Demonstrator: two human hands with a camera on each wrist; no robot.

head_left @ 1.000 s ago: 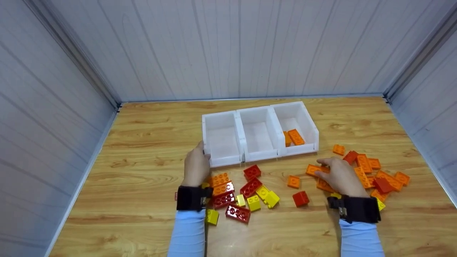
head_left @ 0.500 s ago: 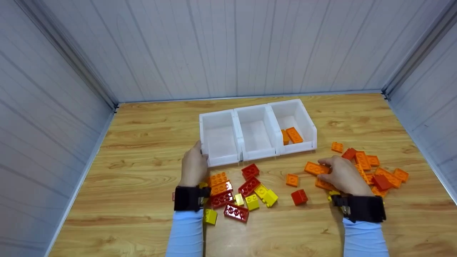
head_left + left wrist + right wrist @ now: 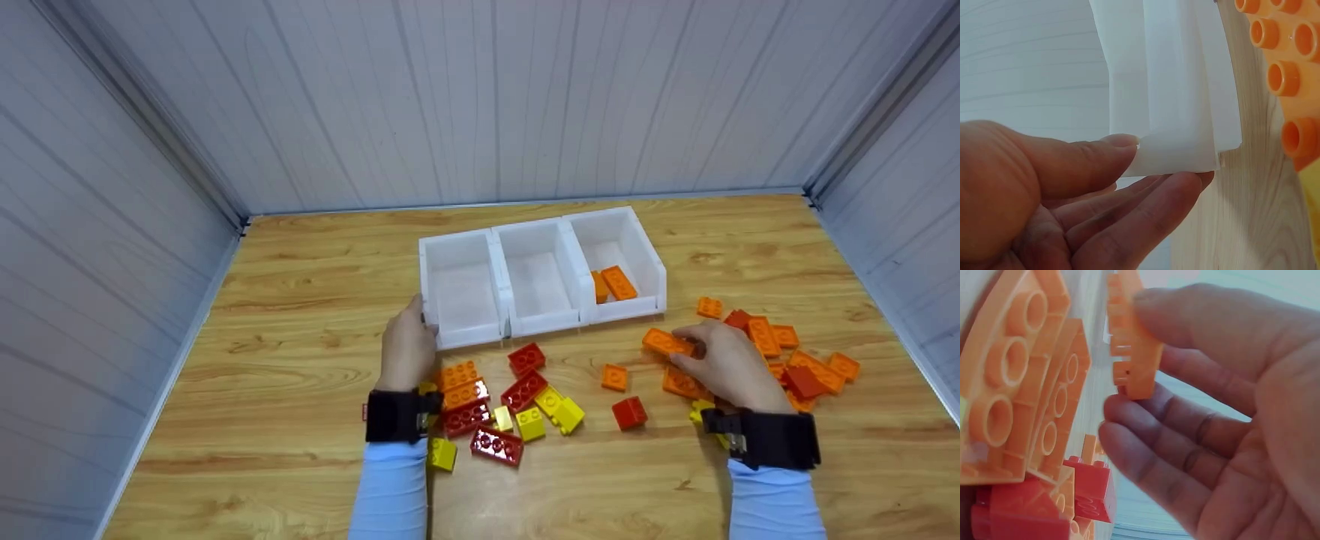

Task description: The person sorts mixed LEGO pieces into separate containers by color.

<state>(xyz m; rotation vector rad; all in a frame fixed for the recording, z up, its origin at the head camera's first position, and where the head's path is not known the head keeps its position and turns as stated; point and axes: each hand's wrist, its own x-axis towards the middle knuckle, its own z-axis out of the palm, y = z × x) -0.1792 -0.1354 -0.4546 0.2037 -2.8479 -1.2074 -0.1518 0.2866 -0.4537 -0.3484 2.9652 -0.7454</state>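
My right hand pinches an orange toy brick between thumb and fingers, at the left side of a loose pile. In the right wrist view that brick stands on edge, its studs facing left, apart from the pile. My left hand holds the front left corner of a white three-compartment bin. The left wrist view shows the thumb on the bin's wall and the fingers against its other side. Two orange bricks lie in the right compartment; the other two compartments hold nothing.
Orange bricks and red bricks lie heaped around my right hand. Red bricks, yellow bricks and orange bricks are scattered before the bin. A single red brick lies between the groups. Panels enclose the table.
My right hand has picked up the orange brick from the pile's left side and raised it slightly, shifting a little right. The left hand stays on the bin's corner.
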